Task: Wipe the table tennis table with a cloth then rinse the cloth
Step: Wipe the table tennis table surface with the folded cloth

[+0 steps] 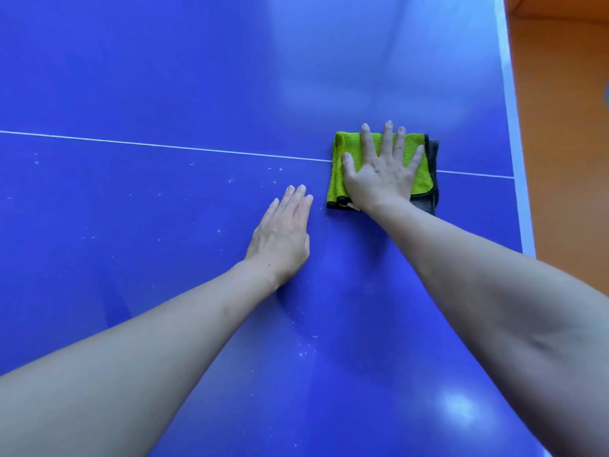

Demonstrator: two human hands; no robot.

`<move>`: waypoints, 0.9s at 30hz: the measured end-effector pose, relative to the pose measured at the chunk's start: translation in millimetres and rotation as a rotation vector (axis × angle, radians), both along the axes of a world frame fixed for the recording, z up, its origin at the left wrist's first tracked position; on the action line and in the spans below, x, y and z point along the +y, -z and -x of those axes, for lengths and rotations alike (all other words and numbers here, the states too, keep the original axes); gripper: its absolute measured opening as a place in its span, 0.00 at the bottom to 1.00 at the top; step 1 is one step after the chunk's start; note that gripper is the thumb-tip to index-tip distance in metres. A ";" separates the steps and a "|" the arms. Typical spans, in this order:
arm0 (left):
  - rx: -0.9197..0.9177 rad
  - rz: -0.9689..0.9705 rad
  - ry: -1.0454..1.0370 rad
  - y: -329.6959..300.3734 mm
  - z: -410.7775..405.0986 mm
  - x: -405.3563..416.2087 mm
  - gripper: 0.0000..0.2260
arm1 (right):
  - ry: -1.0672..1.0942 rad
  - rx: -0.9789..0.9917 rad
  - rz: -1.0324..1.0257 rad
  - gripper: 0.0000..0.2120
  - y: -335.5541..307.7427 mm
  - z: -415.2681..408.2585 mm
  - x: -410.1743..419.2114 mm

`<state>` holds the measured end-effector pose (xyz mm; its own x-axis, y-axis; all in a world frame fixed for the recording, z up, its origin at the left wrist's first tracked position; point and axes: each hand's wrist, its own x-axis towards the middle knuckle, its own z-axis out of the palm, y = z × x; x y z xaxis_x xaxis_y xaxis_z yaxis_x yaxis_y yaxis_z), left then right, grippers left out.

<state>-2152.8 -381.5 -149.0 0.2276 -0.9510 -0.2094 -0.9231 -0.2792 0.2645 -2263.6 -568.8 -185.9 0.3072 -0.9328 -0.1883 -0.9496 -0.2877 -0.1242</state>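
Wiping looks partly done: right hand [382, 173] presses flat on the cloth [346, 150] right of centre, left hand [281, 232] rests flat on the table [131, 77], specks [230, 181] remain, rinsing left

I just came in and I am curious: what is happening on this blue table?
A person is wiping the table tennis table. The right hand presses flat on a folded green cloth lying over the white line, near the table's right edge. The left hand rests flat on the table beside it. White specks dot the surface.
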 end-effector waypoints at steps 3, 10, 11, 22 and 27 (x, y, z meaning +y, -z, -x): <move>-0.025 -0.017 -0.001 2.4 -6.1 1.7 0.30 | -0.018 0.008 0.001 0.35 -0.7 -8.9 -15.3; -0.035 0.007 -0.037 2.0 1.9 43.9 0.30 | -0.069 0.025 0.013 0.35 -3.6 -2.9 16.4; -0.033 0.032 -0.039 1.0 3.4 52.8 0.30 | -0.078 0.021 0.019 0.36 -3.7 -1.4 30.4; -0.012 0.003 0.005 -17.4 36.3 197.0 0.30 | -0.106 -0.020 0.019 0.35 -8.5 47.6 243.4; 0.012 -0.024 0.047 -23.1 55.4 311.2 0.30 | -0.070 -0.012 0.027 0.36 -9.6 87.5 368.7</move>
